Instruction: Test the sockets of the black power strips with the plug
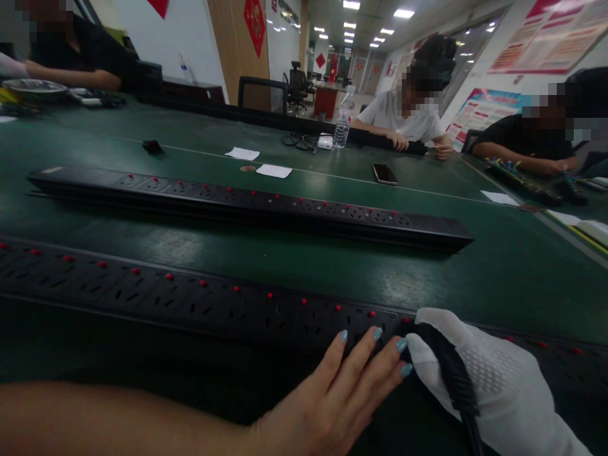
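A long black power strip (218,308) with red buttons and rows of sockets runs across the green table (342,266). My left hand (332,392), bare with pale blue nails, rests against the strip's near edge, fingers stretched out and slightly spread. Just right of it, my right hand (484,373) wears a white glove with grip dots. Its thumb and fingers are closed round a black plug (439,354), whose cable drops toward the bottom edge. The plug's tip is at the strip's face; how deep it sits in a socket is hidden.
A second black power strip (266,209) lies beyond the first. Farther back are a phone (384,174), white papers (274,171), a water bottle (342,120), a white adapter (325,141) and a small black object (152,147). Several people sit around the table.
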A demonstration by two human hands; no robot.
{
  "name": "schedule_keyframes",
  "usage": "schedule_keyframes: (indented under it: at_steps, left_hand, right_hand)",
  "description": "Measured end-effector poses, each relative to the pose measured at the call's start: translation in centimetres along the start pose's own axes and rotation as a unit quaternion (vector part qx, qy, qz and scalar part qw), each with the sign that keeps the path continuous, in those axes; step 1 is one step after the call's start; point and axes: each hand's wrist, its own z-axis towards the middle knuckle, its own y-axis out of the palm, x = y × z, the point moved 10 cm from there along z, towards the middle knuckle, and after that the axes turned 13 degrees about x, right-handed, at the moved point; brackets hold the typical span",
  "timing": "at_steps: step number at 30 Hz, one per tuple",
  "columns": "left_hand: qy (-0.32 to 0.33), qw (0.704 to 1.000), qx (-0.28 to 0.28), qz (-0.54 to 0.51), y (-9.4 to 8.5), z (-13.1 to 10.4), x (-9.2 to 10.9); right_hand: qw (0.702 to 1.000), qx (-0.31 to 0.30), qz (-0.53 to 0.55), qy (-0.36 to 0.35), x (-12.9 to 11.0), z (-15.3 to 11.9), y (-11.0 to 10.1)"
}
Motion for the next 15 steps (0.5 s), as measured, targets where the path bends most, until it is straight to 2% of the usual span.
schedule_keyframes:
  at_steps: [3,9,15]
  left_hand:
    - [-0.002,1.0,0.001,-0.003,-0.03,-0.06,-0.01]
    - [-0.002,1.0,-0.012,-0.019,0.15,-0.14,-0.08]
    - [-0.007,0.998,-0.012,-0.058,0.18,-0.08,-0.26]
  right_hand:
    - [1.0,-0.012,0.013,0.01,0.1,-0.27,0.29]
    - [1.0,0.014,0.011,0.002,0.11,-0.54,0.1]
    - [1.0,0.009,0.012,0.003,0.0,-0.29,0.29]
